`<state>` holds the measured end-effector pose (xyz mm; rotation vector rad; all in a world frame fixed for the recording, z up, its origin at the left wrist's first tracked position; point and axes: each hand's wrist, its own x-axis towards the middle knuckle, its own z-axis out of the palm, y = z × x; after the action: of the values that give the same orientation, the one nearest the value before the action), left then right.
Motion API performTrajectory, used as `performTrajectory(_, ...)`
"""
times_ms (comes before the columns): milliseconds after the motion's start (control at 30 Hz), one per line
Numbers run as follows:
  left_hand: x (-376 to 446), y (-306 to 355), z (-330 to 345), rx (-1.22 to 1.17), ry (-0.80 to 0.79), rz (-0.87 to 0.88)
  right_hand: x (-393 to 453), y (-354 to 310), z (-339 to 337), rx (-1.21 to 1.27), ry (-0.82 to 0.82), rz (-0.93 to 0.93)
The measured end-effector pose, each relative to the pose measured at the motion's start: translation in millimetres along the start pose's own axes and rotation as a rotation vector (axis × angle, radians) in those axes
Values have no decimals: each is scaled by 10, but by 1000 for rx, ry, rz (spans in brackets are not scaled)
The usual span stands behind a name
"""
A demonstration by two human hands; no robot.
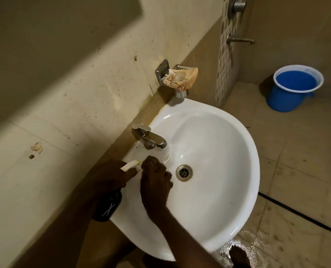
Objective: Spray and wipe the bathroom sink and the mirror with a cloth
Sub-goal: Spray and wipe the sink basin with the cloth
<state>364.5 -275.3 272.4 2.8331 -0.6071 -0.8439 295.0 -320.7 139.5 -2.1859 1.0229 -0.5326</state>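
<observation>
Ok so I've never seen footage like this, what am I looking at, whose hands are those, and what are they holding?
This is one picture from a camera worn on a person's head, looking down. No machine here, just two bare hands over a white ceramic wall basin with a chrome tap and a steel drain. The left hand grips a dark spray bottle with a cream nozzle. The right hand has curled fingers at the nozzle tip; whether it pinches it I cannot tell. A stained orange cloth lies in the metal soap holder on the wall. A blue plastic bucket stands on the floor.
</observation>
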Motion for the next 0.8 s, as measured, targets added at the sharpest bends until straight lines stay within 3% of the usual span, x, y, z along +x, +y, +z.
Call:
performTrajectory(133, 110, 1, 99, 135, -10, 35, -74, 133, 209, 413, -99, 287)
performTrajectory(200, 148, -29, 134, 208, 22, 51, 142, 128, 290, 547, -78, 541)
performTrajectory(267, 163, -58, 144, 277, 87, 61, 296, 220, 319, 583, -35, 651)
performTrajectory(400, 116, -94, 175, 303, 129, 84, 408, 392, 214, 543, -65, 611)
performTrajectory(567, 88, -88, 213, 279, 147, 105, 113, 397, 127, 173, -301, 444)
performTrajectory(733, 127, 8, 317, 320, 213, 170, 367, 469, 141, -58, -266, 421)
performTrajectory(800, 152, 45, 345, 389, 238, 188, 477, 682, 94, -258, -268, 243)
